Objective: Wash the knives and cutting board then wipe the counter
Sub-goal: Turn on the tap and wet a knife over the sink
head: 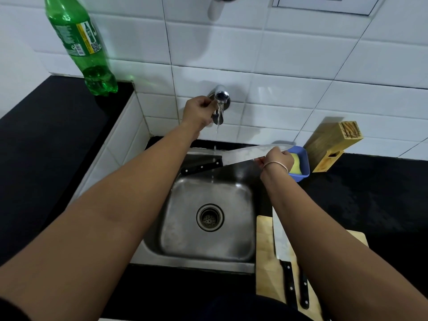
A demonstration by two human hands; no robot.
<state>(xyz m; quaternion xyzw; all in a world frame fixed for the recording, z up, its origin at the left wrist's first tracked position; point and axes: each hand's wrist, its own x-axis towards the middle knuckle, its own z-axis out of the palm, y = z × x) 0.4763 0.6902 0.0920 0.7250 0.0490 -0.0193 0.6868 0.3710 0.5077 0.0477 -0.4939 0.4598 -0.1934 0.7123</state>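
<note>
Fingers of the left hand [196,110] curl around the lever of the wall tap [221,96], which runs a thin stream of water down over the sink. Those of the right hand [276,158] pinch the blade of a large knife [234,156] near its tip, holding it level above the back edge of the steel sink [208,251]; its black handle points left and the stream meets the knife about where blade joins handle.

Just beyond the right hand, at the sink's back right corner, a blue tray [303,158] holds a yellow sponge [296,164] — part of both is hidden by the hand. A wooden knife block [333,147] stands beside the tray against the tiled wall, its slots looking unfilled from here.

On the black counter [58,158] along the sink's right edge lies a wooden cutting board [266,262] carrying two more knives [283,251] — the right forearm covers much of them. A green plastic bottle [81,47] stands at the counter's back left corner.
</note>
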